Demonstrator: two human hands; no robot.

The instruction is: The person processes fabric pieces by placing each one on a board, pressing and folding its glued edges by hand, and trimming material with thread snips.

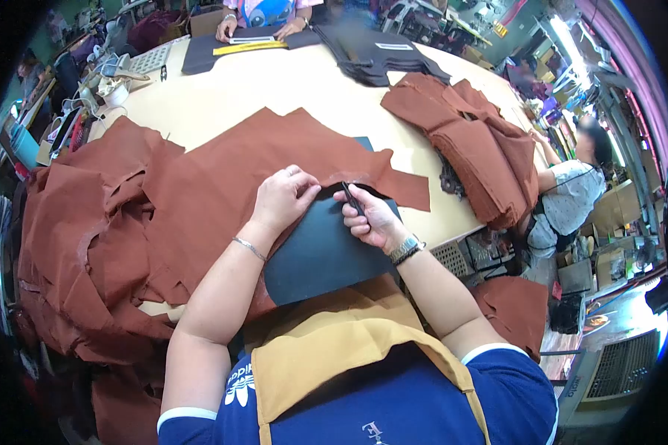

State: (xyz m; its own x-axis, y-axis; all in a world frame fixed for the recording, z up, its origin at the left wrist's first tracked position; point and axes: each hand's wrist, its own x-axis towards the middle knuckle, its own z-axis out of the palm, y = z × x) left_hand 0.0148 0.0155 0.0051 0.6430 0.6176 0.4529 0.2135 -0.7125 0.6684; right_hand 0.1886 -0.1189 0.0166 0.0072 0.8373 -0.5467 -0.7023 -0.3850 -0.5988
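Rust-brown fabric (223, 170) lies spread over the table in front of me. My left hand (283, 199) is closed in a pinch on the fabric's near edge, at a curved cut. In my right hand (372, 222) is a small black tool (351, 196) that looks like thread snips, its tip pointing up at the same edge. Whether its blades are apart is too small to tell. Under both hands a dark blue-green panel (319, 252) reaches past the table's front edge; the brown fabric covers its far part.
Crumpled brown fabric (89, 237) is heaped at the left. A folded brown stack (467, 141) sits on the right, beside a seated person (575, 185). Across the table (312, 81), another person's hands (293, 28) rest on dark panels near a yellow ruler (250, 47).
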